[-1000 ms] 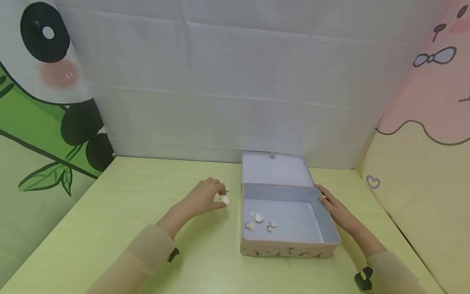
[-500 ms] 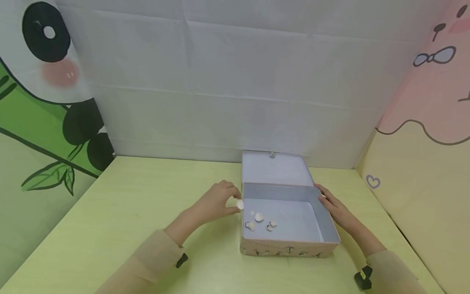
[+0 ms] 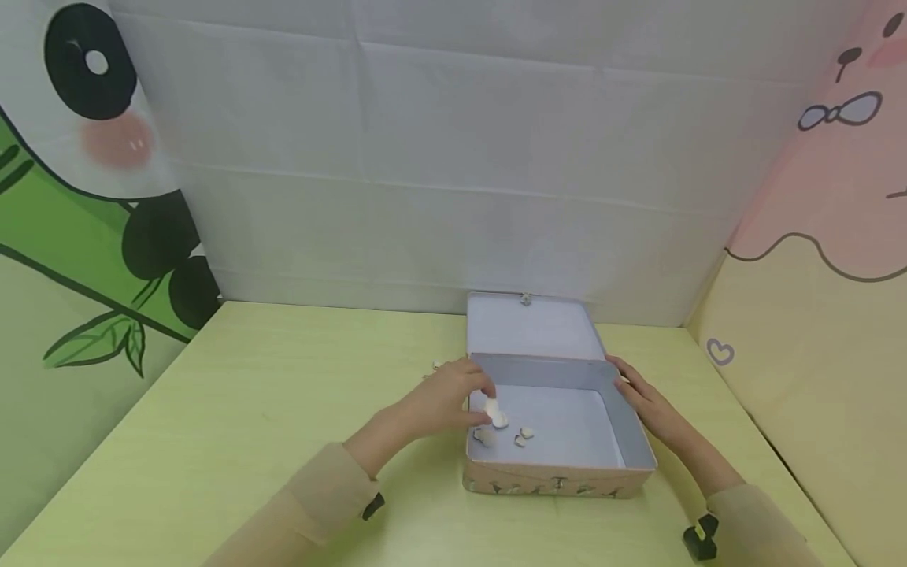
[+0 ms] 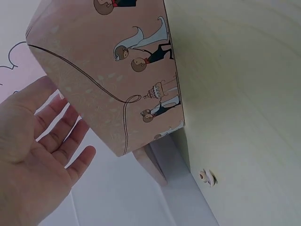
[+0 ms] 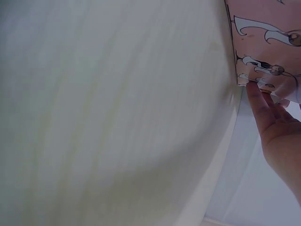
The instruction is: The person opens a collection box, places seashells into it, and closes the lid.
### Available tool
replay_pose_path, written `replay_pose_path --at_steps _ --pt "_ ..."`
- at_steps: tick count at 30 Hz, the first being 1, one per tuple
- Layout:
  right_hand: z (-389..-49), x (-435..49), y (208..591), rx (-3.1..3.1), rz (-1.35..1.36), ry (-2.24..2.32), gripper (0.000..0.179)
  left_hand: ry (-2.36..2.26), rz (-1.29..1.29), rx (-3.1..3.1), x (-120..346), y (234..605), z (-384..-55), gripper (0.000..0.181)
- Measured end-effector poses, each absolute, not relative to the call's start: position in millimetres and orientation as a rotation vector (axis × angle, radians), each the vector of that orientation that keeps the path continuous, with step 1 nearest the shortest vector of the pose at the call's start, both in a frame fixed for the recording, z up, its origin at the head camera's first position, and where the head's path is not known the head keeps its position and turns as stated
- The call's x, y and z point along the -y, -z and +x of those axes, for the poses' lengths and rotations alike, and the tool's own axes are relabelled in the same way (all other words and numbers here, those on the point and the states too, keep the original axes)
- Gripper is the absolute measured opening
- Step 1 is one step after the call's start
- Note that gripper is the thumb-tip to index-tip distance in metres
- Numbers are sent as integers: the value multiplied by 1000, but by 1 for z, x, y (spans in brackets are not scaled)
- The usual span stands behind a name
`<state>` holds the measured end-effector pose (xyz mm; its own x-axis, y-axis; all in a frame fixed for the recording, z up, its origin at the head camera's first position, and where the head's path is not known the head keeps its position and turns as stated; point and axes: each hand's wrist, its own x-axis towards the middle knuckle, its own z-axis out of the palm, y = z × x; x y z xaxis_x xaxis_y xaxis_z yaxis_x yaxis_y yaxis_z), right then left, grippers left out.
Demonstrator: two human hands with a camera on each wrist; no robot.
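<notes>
My left hand (image 3: 442, 402) is over the left side of the open lidded box (image 3: 553, 480), pinching a small white shell (image 3: 491, 407) between thumb and fingertips. Just below it on the box floor lies another white shell (image 3: 500, 421), with several smaller ones, such as a dark-edged shell (image 3: 526, 433), close by. In the left wrist view the hand (image 4: 33, 155) reaches past the rim, and the held shell is hidden. My right hand (image 3: 648, 398) rests at the box's far right corner, thumb over the rim; the right wrist view shows its straight fingers (image 5: 261, 106) against the outer wall.
The raised lid (image 3: 534, 323) leans back near the white cloth wall (image 3: 425, 157). A couple of loose shells (image 4: 207, 177) lie on the pale yellow table (image 3: 283, 370), left of the box. Printed cloth panels (image 3: 815, 331) stand at both sides.
My left hand has carried the white shell rightward from the table, past the left wall, to above the inside of the box. The right hand and the box have stayed put.
</notes>
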<state>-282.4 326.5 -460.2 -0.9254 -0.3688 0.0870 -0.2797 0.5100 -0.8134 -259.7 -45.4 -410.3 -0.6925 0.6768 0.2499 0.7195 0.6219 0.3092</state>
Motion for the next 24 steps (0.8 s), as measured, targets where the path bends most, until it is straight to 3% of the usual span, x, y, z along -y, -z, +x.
replay_pose_path --at_steps 8,24 --pt "-282 -326 460 -2645 -567 1396 52 584 -1275 2785 31 418 -261 22" --pt "-285 -327 463 -2661 -589 1398 51 574 -1245 2786 32 416 -263 31"
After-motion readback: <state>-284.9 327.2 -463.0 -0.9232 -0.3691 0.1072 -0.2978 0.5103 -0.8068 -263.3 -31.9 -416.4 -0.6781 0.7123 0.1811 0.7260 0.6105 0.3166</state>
